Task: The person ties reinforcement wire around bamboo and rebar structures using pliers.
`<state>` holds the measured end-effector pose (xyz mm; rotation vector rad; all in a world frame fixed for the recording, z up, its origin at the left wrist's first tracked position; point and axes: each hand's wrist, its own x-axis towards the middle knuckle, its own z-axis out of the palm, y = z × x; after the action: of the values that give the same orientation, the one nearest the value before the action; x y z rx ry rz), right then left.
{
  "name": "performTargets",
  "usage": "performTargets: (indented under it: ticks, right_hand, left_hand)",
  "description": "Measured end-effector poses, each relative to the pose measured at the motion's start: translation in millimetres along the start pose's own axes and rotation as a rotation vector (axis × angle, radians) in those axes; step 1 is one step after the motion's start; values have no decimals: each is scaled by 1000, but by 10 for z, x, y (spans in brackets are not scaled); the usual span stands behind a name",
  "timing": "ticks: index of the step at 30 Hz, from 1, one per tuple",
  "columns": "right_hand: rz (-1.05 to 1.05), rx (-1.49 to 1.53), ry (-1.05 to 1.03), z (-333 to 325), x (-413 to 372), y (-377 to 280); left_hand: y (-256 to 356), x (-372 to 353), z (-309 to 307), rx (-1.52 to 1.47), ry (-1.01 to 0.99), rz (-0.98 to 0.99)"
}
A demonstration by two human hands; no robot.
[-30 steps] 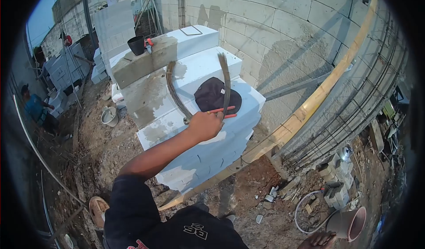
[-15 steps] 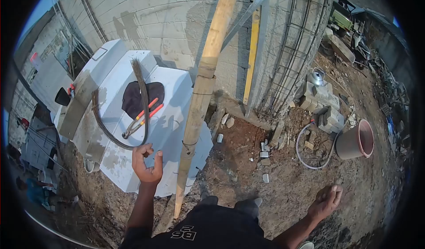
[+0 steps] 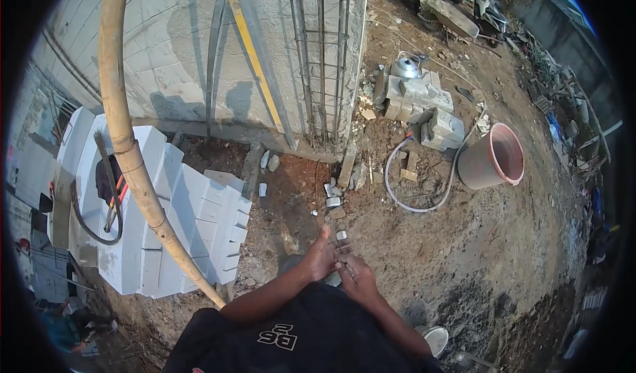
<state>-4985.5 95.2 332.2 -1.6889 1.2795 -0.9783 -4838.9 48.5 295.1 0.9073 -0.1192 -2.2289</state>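
My left hand and my right hand meet in front of my dark shirt, low in the middle of the view. The left thumb points up and its palm faces inward; the fingers of both hands are stretched out, with nothing visible held. Beside the left forearm a bamboo pole leans at a slant. Behind the pole are stacked pale blocks. A bent bundle of wire, a dark cloth and a red-and-orange-handled cutting tool lie on them, partly hidden by the pole.
A yellow spirit level leans on the block wall, near a rebar cage. To the right are a bucket, a hose and a kettle on blocks. A wheelbarrow stands farther back. Another person is at lower left.
The view has turned right, so the pole and pale blocks now sit farther left. My hands, wide apart before with fingers curled, have come together in front of me with fingers extended.
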Motion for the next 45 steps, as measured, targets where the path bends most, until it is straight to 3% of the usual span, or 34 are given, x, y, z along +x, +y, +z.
performTargets:
  ticks: [3, 4, 6, 10, 15, 17, 25, 27, 34, 40, 45]
  right_hand:
    - [97, 127, -105, -244, 216, 140]
    - [51, 144, -122, -304, 324, 197]
    - [10, 168, -160, -388, 502, 323]
    - [-29, 258, -128, -567, 950, 525]
    - [-27, 267, -127, -885, 1703, 674]
    - [148, 498, 66, -1018, 1867, 765]
    - [331, 739, -96, -1678, 2655, 1443]
    - [310, 700, -206, -1841, 2791, 1573]
    - [377, 775, -529, -2326, 3454, 1836]
    - [570, 727, -626, -2327, 3806, 1976]
    - [589, 716, -687, -2133, 3808, 2241]
  left_hand:
    - [118, 258, 177, 135, 85, 153]
    - [172, 343, 227, 123, 98, 150]
    - [309, 496, 320, 159, 87, 402]
    - [618, 876, 434, 209, 136, 592]
    - [998, 1443, 512, 188, 349, 714]
    - [1205, 1742, 479, 218, 429, 812]
    - [1706, 1927, 1003, 187, 663, 1034]
    - [1805, 1987, 1014, 162, 658, 966]
    - [1640, 1984, 1497, -36, 854, 1115]
    - [1264, 1951, 1546, -278, 922, 1317]
    - [1146, 1700, 1626, -395, 1079, 1387]
